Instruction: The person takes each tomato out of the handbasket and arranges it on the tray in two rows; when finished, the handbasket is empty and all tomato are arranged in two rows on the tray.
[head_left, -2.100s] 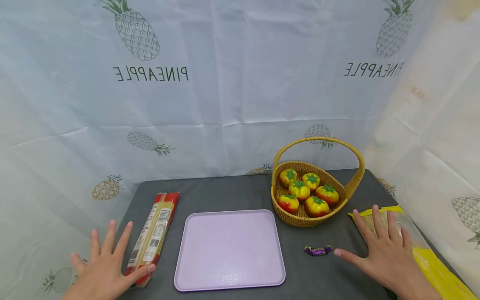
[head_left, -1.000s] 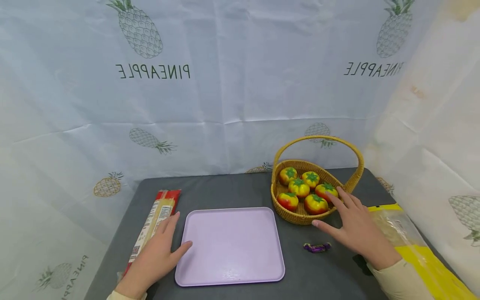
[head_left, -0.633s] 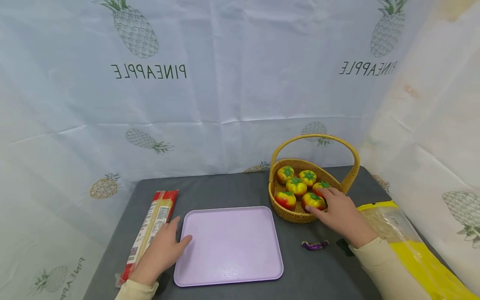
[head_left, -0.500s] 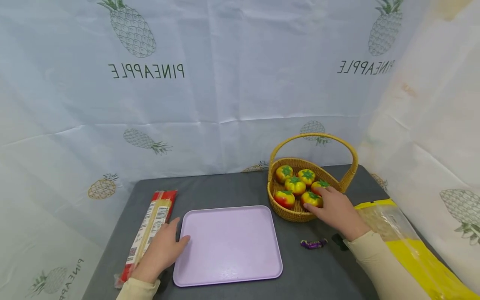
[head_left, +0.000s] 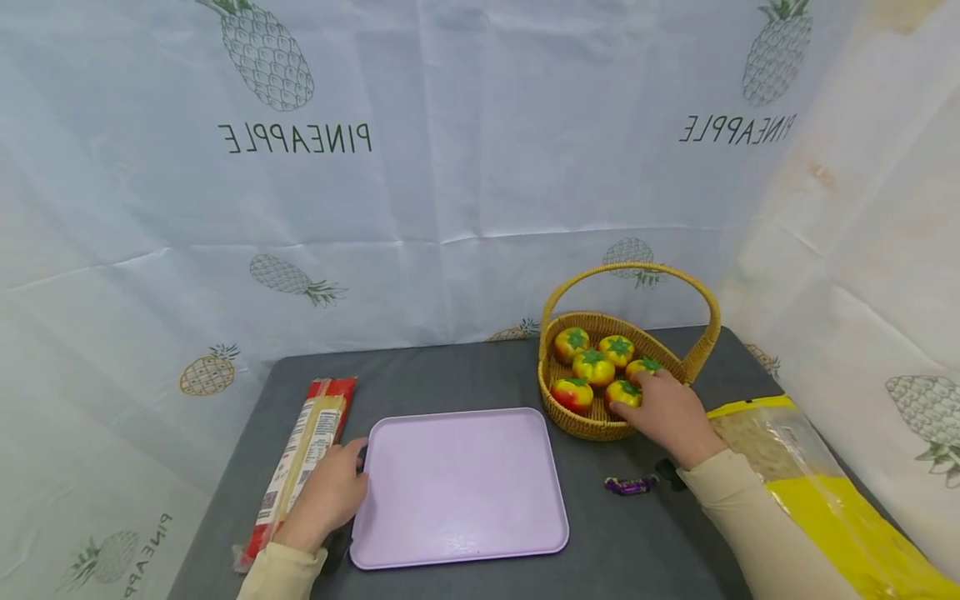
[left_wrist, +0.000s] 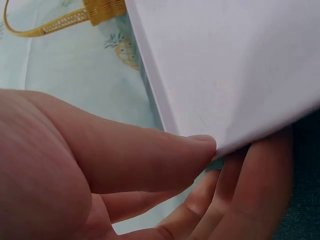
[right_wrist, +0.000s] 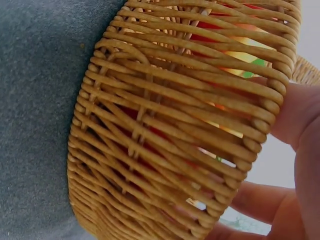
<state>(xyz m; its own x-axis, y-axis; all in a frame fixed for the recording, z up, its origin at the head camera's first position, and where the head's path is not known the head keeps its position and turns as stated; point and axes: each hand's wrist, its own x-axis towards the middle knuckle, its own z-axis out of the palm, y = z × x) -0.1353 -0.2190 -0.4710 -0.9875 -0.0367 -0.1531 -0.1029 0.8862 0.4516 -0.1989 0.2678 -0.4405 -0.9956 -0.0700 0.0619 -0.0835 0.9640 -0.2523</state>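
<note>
Left hand [head_left: 330, 493] on lilac tray [head_left: 459, 492], right hand [head_left: 670, 417] in wicker basket [head_left: 589, 428]

The person's left hand pinches the tray's left edge, thumb above and fingers beneath, beside a packet of noodles [head_left: 306, 467]. The right hand reaches over the basket's rim, thumb and fingers apart about the front-right red-and-yellow fruit [head_left: 622, 391]; whether they grip it cannot be told. A purple wrapped candy [head_left: 630, 485] lies near.

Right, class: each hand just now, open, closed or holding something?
Left hand: pinching the tray at its edge.
Right hand: among the fruits in the basket; grip cannot be told.
</note>
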